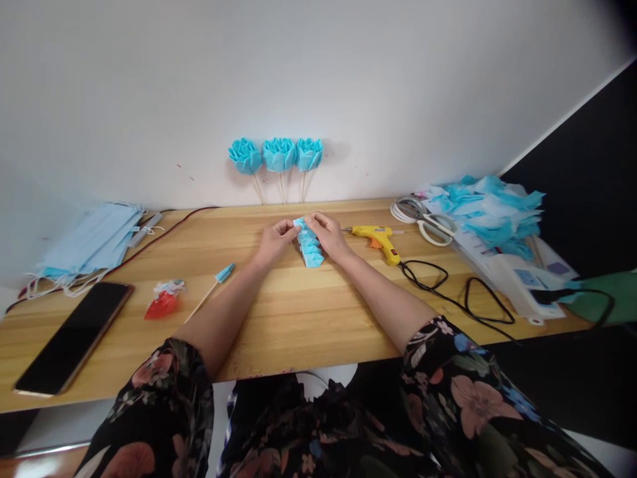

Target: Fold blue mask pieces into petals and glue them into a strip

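A folded strip of light-blue mask fabric (311, 252) lies between my hands at the middle of the table, creased into zigzag points. At its far left edge my left hand (279, 240) pinches it between thumb and fingers. My right hand (327, 234) grips its upper right side, thumb on top and fingers partly hidden behind. Left of my left forearm rests a thin stick with a small blue rolled tip (225, 272). Just right of my right hand lies a yellow glue gun (375, 239), its nozzle toward the hand.
Three blue fabric flowers on sticks (279, 155) lean against the wall. Face masks (94, 236), a phone (74, 338) and a red packet (163, 302) occupy the left. Scissors (435, 228), blue fabric pieces (497, 206), a power strip (522, 285) and a black cord (448, 295) are right.
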Demonstrator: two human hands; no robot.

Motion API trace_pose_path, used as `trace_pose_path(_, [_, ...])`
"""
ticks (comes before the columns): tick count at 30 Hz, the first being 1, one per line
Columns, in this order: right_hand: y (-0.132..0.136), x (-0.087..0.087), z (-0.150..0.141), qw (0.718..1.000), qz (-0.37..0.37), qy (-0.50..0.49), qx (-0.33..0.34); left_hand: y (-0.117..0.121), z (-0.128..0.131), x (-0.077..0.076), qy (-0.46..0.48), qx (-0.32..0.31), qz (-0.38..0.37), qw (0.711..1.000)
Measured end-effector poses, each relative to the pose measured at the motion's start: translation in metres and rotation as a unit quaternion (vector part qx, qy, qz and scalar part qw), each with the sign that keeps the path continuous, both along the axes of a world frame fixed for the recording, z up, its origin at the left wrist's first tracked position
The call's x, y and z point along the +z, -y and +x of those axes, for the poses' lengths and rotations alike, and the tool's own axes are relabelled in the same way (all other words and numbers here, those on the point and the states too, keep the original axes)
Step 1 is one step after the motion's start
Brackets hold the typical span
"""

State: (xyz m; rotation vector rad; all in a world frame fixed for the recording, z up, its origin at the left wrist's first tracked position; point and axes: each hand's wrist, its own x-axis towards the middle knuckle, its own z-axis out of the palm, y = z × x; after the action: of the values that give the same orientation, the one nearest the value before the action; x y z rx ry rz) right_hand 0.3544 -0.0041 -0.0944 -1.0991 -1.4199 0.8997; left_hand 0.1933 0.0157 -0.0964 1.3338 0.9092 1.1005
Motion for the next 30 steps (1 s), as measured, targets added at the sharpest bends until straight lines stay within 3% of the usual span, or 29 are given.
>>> trace_pose_path(6, [-0.002, -0.0032, -0.0015, 1.0, -0.004, -0.002, -0.018, 0.003, -0.0004, 0.0018, 0.011, -0.031, 0.005, 0.999])
trace_pose_path(15, [0.001, -0.0018, 0.0016, 1.0, 0.009, 0.005, 0.001, -0.0011, -0.0053, -0.0012, 0.043, 0.014, 0.016, 0.999])
trace_pose_path(30, [0.0018, -0.0018, -0.0011, 0.999, -0.001, -0.007, 0.043, -0.0039, -0.0059, -0.0075, 0.062, 0.036, 0.027, 0.997])
